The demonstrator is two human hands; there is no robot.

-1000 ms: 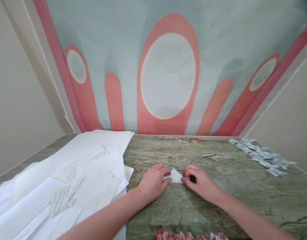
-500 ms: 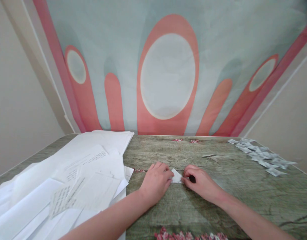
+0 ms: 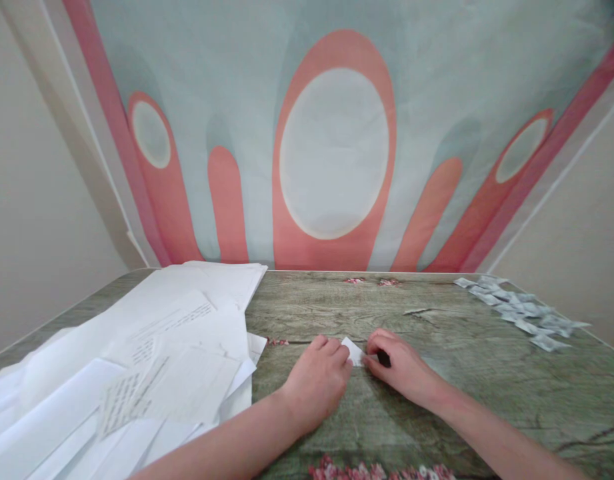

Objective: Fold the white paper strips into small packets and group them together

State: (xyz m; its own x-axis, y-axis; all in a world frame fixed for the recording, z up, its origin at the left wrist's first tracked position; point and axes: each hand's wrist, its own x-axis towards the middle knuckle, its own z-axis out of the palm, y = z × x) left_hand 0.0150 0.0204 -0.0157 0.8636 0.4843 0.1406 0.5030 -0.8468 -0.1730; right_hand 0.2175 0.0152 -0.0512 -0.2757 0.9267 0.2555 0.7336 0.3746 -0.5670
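Observation:
A small folded piece of white paper (image 3: pixel 354 351) lies on the wood-patterned table (image 3: pixel 331 303) between my two hands. My left hand (image 3: pixel 321 375) rests at its left side with curled fingers touching the paper's edge; the fingertips are partly hidden. On the other side, my right hand (image 3: pixel 395 363) pinches the paper's right corner between thumb and fingers. Faint print shows near the paper's lower edge.
A wide heap of white paper sheets (image 3: pixel 197 280), some printed, covers the table's left side. Several small folded paper pieces (image 3: pixel 521 310) lie in a group at the far right. Behind the table's back edge hangs a backdrop with red shapes (image 3: pixel 331 253).
My left hand has shifted slightly down and to the right, its fingers more curled at the paper. My right hand has stayed nearly in place at the right corner.

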